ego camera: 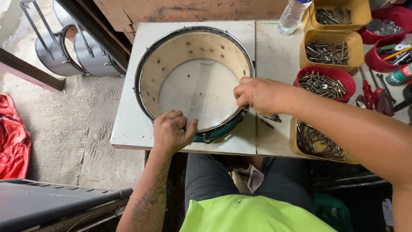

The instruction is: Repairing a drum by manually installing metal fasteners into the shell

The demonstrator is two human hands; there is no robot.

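both hands' fingers grip the drum shell (pixel 171 51) rim; clear bottle (pixel 292 15) behind.

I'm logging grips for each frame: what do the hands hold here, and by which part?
Both hold the drum shell: left hand on its near rim, right hand on the rim's near right edge.

clear plastic bottle (pixel 293 15): pale label band, stands beyond the drum shell (pixel 193 77), to its right | green spray can (pixel 399 76): red-and-white label, lies far right of the drum shell | no signs, no screens
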